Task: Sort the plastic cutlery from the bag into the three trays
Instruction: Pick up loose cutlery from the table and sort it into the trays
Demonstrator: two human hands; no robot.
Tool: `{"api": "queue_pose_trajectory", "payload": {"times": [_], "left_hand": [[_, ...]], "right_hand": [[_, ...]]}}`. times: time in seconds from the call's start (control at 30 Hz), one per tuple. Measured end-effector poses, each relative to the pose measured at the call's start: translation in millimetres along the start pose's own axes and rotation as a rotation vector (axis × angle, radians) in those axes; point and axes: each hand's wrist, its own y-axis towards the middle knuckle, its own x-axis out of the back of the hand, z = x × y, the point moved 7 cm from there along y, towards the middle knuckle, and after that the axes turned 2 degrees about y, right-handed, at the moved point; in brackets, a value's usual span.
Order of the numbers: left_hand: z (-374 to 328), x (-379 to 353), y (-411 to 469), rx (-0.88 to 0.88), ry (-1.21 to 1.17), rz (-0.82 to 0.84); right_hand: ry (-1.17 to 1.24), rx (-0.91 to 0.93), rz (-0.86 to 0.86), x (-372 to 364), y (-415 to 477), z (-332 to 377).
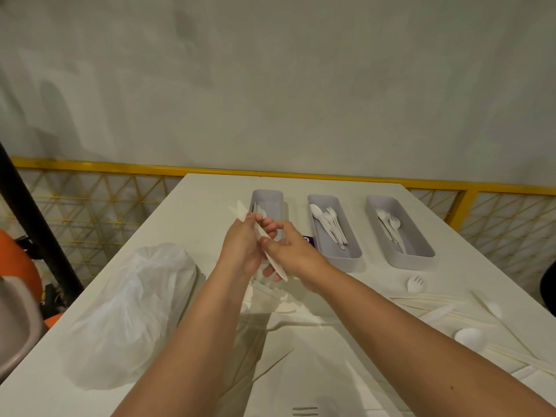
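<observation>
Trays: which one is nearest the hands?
The left tray, behind the left hand and right hand holding cutlery; the middle tray and right tray stand farther right.

A workshop-like bay: yellow mesh fence [90, 203] from 9 to 3 o'clock behind the white table [192, 206], bare grey wall [270, 85] at 12.

Surface findings: table [210, 194] has a smooth, matt white top. On it, 12 to 2 o'clock, the trays [346, 260] are matt grey plastic with smooth walls. The cutlery [329, 225] in them is white plastic with a faint sheen. At 8 o'clock, the bag [132, 311] is thin translucent white plastic film, crinkled, softly glossy. Beyond, the railing [90, 164] is yellow-painted metal over wire mesh. The wall [270, 85] is matt and mottled
</observation>
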Motion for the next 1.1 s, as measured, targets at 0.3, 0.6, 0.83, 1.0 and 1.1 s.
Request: {"api": "queue_pose_trajectory", "payload": {"times": [0.3,0.6,0.83,1.0,1.1], "left_hand": [[-27,-2,29,0.026,0.384,-0.055],[-41,5,54,-0.079,0.815,-0.076],[-23,30,71,0.039,1.092,-0.049],[-22,32,75,0.035,1.061,-0.019],[-21,32,76,0.035,1.036,-0.021]], "right_hand": [[0.055,0.011,0.137,-11,22,8],[0.031,-0.13,-0.062,13,75,11],[-0.216,-0.306,-0.105,10,111,-13],[-0.439,-0.303,-0.085,0,122,-12],[-0.608,-0.262,-0.118,-3,132,-13]]}}
